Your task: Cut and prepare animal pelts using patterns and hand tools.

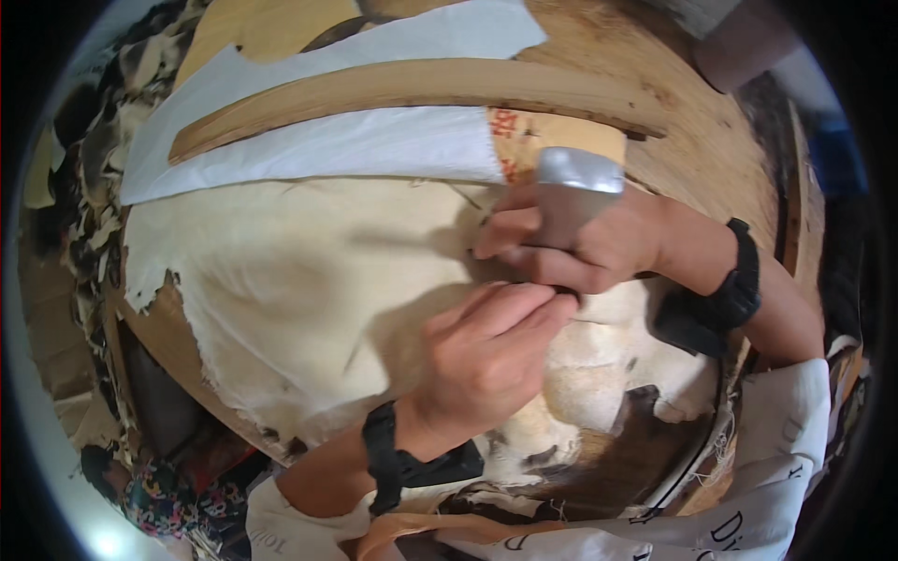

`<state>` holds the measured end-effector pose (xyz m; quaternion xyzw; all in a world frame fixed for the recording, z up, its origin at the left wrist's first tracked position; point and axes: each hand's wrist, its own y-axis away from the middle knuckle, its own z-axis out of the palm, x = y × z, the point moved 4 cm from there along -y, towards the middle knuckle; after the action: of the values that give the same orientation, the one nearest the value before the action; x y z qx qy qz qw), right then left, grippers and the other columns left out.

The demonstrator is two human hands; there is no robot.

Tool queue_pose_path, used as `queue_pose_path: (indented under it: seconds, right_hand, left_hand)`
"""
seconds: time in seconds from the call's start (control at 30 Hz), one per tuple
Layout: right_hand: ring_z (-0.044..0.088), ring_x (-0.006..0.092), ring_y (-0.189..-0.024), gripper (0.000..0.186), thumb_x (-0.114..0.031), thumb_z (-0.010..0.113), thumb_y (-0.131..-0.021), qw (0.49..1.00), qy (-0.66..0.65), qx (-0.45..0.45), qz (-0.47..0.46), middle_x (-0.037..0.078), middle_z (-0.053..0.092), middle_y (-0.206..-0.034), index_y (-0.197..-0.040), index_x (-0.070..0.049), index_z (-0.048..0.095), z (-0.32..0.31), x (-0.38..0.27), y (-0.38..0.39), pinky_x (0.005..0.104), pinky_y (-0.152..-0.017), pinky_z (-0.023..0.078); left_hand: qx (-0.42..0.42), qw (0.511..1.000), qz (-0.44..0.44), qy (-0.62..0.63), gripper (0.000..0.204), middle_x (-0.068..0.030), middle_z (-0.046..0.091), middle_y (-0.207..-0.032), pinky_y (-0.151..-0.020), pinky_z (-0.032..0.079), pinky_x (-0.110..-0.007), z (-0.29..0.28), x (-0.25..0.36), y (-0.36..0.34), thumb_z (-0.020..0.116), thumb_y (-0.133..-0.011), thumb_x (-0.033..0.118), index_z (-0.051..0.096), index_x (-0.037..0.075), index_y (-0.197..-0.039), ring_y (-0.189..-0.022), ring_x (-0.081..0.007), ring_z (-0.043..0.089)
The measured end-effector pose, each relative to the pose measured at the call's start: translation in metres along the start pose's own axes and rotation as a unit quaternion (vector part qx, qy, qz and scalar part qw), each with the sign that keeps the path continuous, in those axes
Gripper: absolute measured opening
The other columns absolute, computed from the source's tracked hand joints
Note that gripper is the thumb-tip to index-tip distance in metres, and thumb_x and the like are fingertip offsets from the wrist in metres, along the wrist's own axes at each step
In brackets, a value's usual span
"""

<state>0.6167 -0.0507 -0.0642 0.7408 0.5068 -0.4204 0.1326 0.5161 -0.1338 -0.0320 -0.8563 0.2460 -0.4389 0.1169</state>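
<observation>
My right hand (599,243) is closed on a wide metal-bladed tool (580,173), its silver end upward over the pale hide. My left hand (486,346) is closed with fingertips pinched together just below the right one, touching its fingers; what they pinch is too hidden to make out. Both hands rest over a large cream hide (271,252) with ragged edges. Behind them lie a white pattern sheet (374,136), a long wooden strip (393,79) and a tan piece with red markings (519,131).
The wooden work surface (655,65) has a grey cylindrical object (739,47) at its far right. Scraps (112,168) are piled along the left. A person in floral clothing (154,496) is at lower left. A blue object (832,154) stands beyond the right edge.
</observation>
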Motion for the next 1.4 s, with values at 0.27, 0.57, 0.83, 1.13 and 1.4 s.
queue_pose_path:
  seconds: [0.27, 0.57, 0.83, 1.13, 1.4]
  right_hand:
    - [0.055, 0.0356, -0.065, 0.013, -0.011, 0.051, -0.068, 0.995, -0.015, 0.04, -0.093, 0.017, 0.054, -0.068, -0.076, -0.002, 0.054, 0.001, -0.014, -0.006, 0.0422, -0.06, 0.045]
    - [0.055, 0.0359, -0.067, 0.015, -0.014, 0.051, -0.07, 0.998, 0.009, 0.014, -0.053, 0.018, 0.055, -0.069, -0.076, -0.001, 0.055, 0.002, -0.008, -0.023, 0.0423, -0.06, 0.045]
    - [0.053, 0.0345, -0.056, 0.014, -0.017, 0.053, -0.072, 0.99, -0.009, 0.064, -0.126, 0.014, 0.054, -0.062, -0.076, -0.004, 0.057, 0.011, -0.005, -0.034, 0.0418, -0.054, 0.044]
    - [0.055, 0.036, -0.063, 0.025, -0.02, 0.05, -0.076, 0.999, 0.026, -0.029, 0.008, 0.02, 0.056, -0.067, -0.09, -0.001, 0.06, 0.009, -0.006, -0.061, 0.042, -0.06, 0.045]
    - [0.054, 0.0379, -0.069, 0.024, -0.017, 0.05, -0.073, 0.999, -0.015, -0.037, 0.002, 0.022, 0.052, -0.073, -0.084, 0.004, 0.057, 0.008, -0.011, -0.064, 0.0417, -0.066, 0.044]
  left_hand:
    - [-0.056, 0.995, 0.052, -0.063, 0.025, -0.0041, 0.058, -0.079, -0.058, 0.048, -0.026, 0.0, 0.005, 0.007, 0.058, -0.059, -0.003, 0.063, 0.001, -0.083, -0.065, -0.0184, 0.058]
    - [-0.005, 0.997, 0.066, -0.045, 0.026, -0.0076, 0.059, -0.076, -0.054, 0.047, -0.027, -0.01, 0.008, 0.0, 0.06, -0.056, -0.005, 0.066, 0.001, -0.081, -0.062, -0.0198, 0.058]
    - [-0.002, 0.994, 0.099, -0.055, 0.027, -0.0069, 0.059, -0.077, -0.058, 0.05, -0.026, -0.018, 0.015, 0.002, 0.062, -0.056, -0.003, 0.065, 0.0, -0.082, -0.065, -0.0189, 0.06]
    - [-0.044, 0.996, 0.08, 0.008, 0.017, -0.0104, 0.06, -0.079, -0.061, 0.05, -0.027, -0.041, 0.022, 0.004, 0.063, -0.067, -0.001, 0.064, 0.0, -0.084, -0.067, -0.0215, 0.06]
    - [-0.063, 0.965, -0.199, -0.157, 0.03, -0.0131, 0.048, -0.077, -0.063, 0.045, -0.038, -0.042, -0.032, 0.017, 0.068, -0.072, 0.021, 0.047, 0.001, -0.081, -0.068, -0.03, 0.052]
